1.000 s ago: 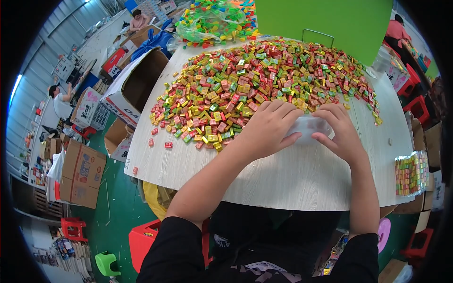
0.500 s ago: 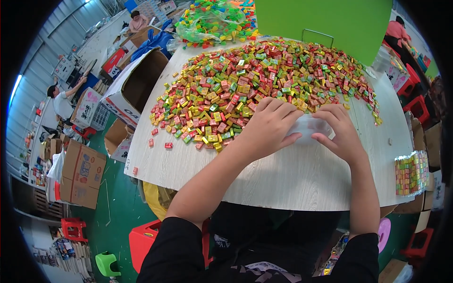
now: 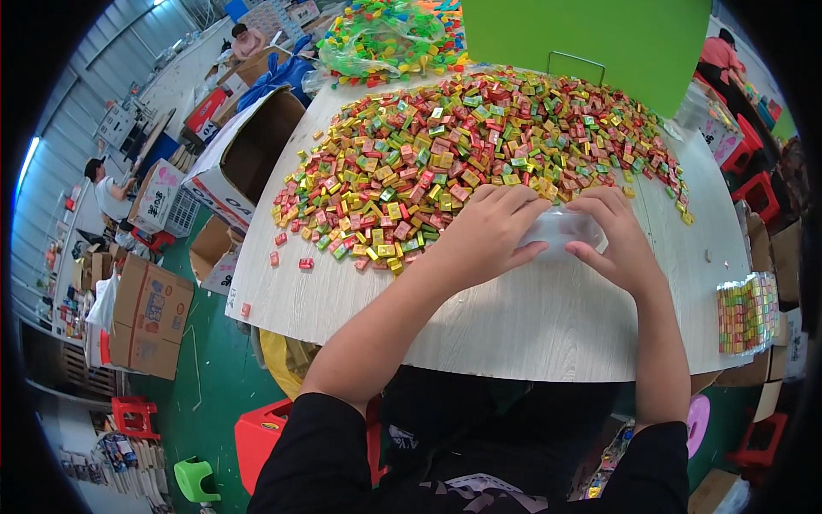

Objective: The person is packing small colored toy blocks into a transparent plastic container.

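Between my two hands, at the near edge of the candy pile, is a clear plastic container [image 3: 558, 230] resting on the table. My left hand [image 3: 497, 227] curls round its left side, thumb toward me. Round its right side my right hand [image 3: 618, 236] is wrapped, thumb and fingers on the rim. Small wrapped candies [image 3: 437, 154] in red, yellow, green and pink foil lie heaped just beyond both hands. The container looks see-through and cloudy; what is inside it, if anything, cannot be made out.
The pale wooden table [image 3: 514, 334] has a rounded edge. Stacked packs of candies [image 3: 747, 314] stand at its right edge. A bag of colourful plastic pieces [image 3: 385, 43] and a green panel [image 3: 591, 47] are at the back. An open carton [image 3: 248, 154] stands left, a red stool [image 3: 261, 437] below. Other people work farther off.
My hands and the container stay almost where they were. At the far left, a person in white has lowered an arm.
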{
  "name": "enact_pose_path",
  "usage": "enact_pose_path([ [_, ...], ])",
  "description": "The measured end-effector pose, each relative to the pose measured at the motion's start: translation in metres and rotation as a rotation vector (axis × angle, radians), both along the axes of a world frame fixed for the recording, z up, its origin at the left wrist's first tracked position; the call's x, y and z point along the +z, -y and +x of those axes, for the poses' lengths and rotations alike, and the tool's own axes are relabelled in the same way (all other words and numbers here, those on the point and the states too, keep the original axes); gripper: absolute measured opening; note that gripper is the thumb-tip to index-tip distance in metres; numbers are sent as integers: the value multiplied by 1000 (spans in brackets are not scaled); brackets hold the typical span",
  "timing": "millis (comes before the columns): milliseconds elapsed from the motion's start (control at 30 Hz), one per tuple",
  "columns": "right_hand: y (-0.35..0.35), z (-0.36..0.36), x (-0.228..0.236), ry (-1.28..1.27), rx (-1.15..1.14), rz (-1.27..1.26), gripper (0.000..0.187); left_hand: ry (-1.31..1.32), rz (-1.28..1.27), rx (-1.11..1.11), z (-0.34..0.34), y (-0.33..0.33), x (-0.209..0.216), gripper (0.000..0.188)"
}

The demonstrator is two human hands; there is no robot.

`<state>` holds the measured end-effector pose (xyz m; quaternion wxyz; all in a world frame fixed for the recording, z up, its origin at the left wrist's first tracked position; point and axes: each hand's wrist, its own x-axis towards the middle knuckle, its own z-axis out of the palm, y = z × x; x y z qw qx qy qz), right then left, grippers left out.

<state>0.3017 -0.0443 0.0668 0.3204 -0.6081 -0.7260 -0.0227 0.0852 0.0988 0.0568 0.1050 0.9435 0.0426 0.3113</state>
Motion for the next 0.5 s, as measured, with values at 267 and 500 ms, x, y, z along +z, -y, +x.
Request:
enact_pose_path([
  [267,0,2,-2,-97,49,-19,46,5,-36,-15,0,-1,-1,49],
  [500,-2,4,-4,-85,88,28,46,12,-36,-36,-2,-2,0,48],
])
